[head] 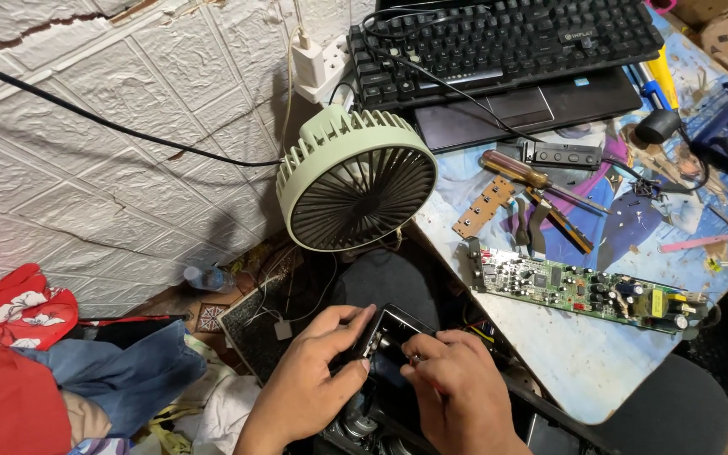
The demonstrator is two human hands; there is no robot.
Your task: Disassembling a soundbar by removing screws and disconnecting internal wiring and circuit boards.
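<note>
Both hands grip a small black device [391, 344] held low over the lap, just below the table edge [499, 337] — the left hand [318, 362] clamps its side, the right hand [452, 383] presses fingertips onto its face. Working it well probably means a steady left-hand hold and light, careful pressure from the right fingertips — it hangs unsupported, well apart from the green circuit board [583, 291].

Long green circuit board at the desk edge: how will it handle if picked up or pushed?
The green circuit board is probably stiff: it lies flat and straight. Likely light, though heavier toward the yellow transformer end, so it may tilt if lifted by the other end. It looks fragile: bare components stand up all along it. It lies near the desk edge, so a push could slide it off.
</note>
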